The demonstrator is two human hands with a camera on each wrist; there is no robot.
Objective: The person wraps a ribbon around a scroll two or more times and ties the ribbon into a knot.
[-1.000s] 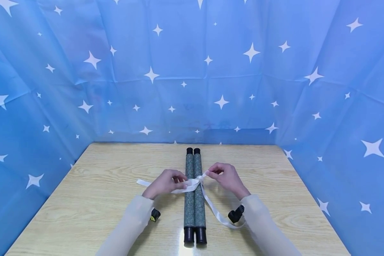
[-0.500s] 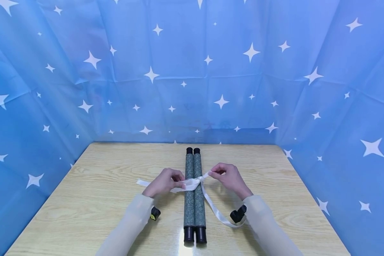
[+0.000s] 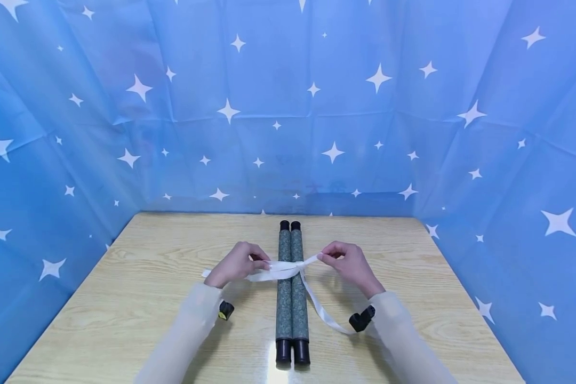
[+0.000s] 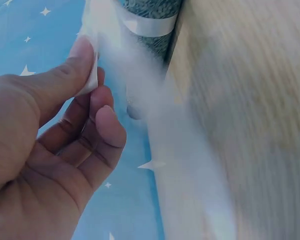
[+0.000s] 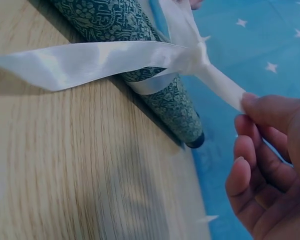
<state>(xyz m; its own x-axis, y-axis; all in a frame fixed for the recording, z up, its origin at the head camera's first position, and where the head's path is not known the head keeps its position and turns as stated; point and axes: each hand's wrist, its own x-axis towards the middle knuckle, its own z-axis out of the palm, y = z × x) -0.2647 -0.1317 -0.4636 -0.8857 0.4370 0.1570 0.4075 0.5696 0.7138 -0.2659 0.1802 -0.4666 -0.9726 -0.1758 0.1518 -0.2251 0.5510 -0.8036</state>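
Observation:
Two green patterned rolls with black end caps, a double scroll (image 3: 285, 309), lie side by side lengthwise on the table. A white satin ribbon (image 5: 95, 60) wraps round their middle, knotted on top. To the left of the rolls, my left hand (image 3: 237, 262) pinches a stretch of the ribbon between thumb and fingers. My right hand (image 3: 350, 265) pinches another part of it on the right, pulled taut from the knot. One loose tail hangs down to the right of the rolls; another pokes out behind my left wrist. In the left wrist view the near ribbon is blurred.
The wooden table (image 3: 173, 234) carries the scroll at its middle. A blue curtain with white stars (image 3: 278, 144) stands along the back and both sides. Black wrist cameras (image 3: 362, 319) hang below both sleeves.
My left hand has moved left and slightly up, and my right hand a little to the right, drawing the ribbon out straighter between them. The scroll stays in place.

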